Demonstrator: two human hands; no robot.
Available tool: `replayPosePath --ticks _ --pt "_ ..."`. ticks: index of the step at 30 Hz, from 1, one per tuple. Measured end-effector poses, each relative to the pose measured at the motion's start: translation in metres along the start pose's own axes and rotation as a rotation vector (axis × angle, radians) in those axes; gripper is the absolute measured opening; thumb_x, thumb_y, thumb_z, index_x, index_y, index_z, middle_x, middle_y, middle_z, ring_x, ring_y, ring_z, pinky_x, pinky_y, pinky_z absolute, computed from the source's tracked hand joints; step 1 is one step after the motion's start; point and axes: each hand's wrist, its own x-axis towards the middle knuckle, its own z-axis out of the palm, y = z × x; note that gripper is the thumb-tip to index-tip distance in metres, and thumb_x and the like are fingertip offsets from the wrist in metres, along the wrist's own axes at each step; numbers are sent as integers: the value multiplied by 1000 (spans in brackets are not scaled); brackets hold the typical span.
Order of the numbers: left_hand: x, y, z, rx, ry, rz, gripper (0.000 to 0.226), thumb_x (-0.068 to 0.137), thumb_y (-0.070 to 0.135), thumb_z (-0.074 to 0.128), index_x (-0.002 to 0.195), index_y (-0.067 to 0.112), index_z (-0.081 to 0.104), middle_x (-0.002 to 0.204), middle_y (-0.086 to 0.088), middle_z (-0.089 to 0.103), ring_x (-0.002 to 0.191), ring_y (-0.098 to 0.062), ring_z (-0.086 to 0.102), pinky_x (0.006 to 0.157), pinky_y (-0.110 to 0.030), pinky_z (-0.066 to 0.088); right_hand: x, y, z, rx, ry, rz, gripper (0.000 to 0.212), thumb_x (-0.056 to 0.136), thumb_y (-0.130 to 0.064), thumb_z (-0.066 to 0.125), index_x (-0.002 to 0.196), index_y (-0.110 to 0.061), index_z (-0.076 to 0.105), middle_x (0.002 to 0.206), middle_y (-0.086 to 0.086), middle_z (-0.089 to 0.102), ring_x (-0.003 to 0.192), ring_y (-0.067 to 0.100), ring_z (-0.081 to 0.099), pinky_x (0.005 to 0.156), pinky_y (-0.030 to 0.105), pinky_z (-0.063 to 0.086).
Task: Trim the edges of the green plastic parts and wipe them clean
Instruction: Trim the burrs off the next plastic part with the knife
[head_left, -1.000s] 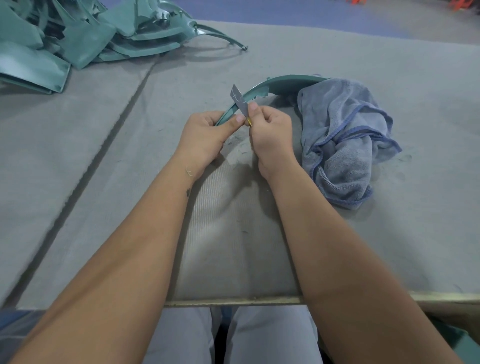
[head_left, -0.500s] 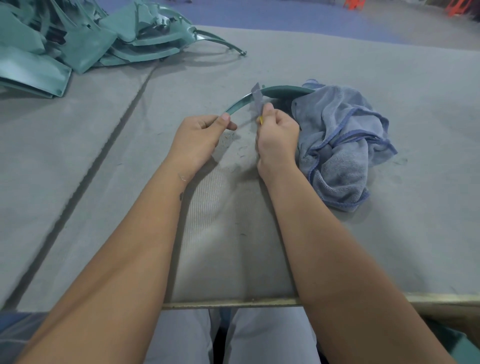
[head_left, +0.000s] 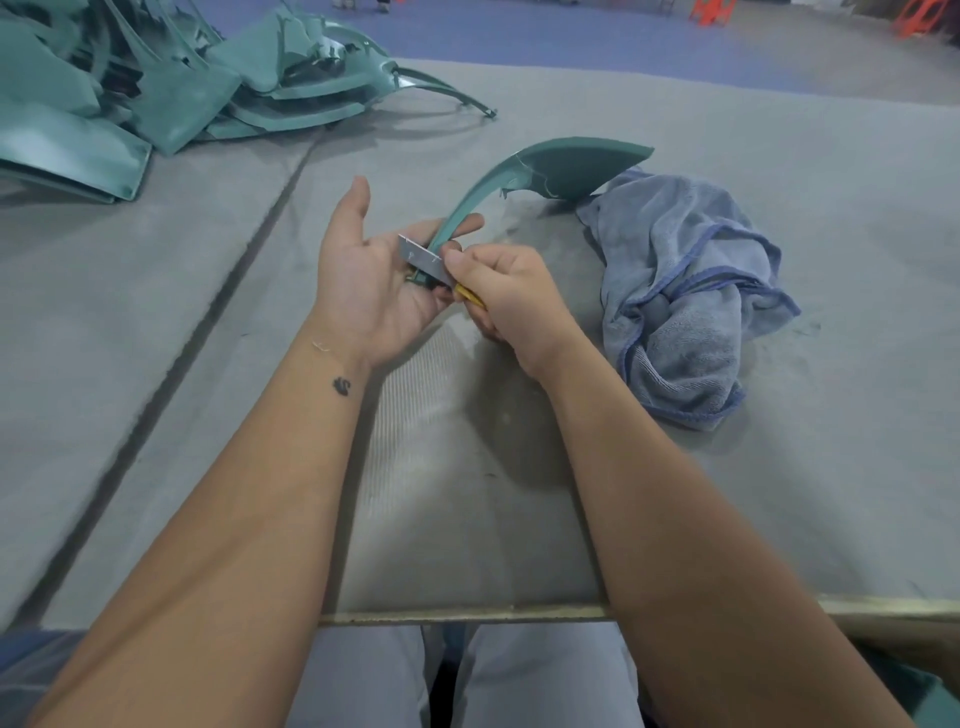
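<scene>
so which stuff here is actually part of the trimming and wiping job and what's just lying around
In the job:
- curved green plastic part, resting in the left hand
- blade, pinched by the right hand
- blue towel, for wiping
- pile of green plastic parts

Lying about:
- orange objects on the far floor

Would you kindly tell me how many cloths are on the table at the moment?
1. A single blue cloth lies crumpled on the grey table, right of the right hand and touching the green part. The green pile could hide others.
</scene>
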Motion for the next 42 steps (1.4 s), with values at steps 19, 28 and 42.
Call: replayPosePath --ticks 19,28,42 --pt "-1 -5 2 211 74 68 29 100 6 40 122 -2 58 89 -6 62 71 -9 55 67 -16 45 6 7 1 -196 191 -123 45 95 -9 54 51 -10 44 39 -14 32 39 2 28 45 14 25" --pt "5 -13 1 295 140 163 14 94 0 54 94 5 67 98 4 73 69 0 58 69 -14 42 9 11 3 -296 312 -130 39 94 -14 55 57 -3 51 44 -9 31 41 5 25 45 23 22" --pt "-2 -9 -10 985 295 364 18 94 31 62 81 23 71 50 11 53 48 -1 45 53 -15 40 18 14 -14 -85 538 -2 52 95 -22 52 46 -23 33 42 -14 27 44 7 23 48 26 22"
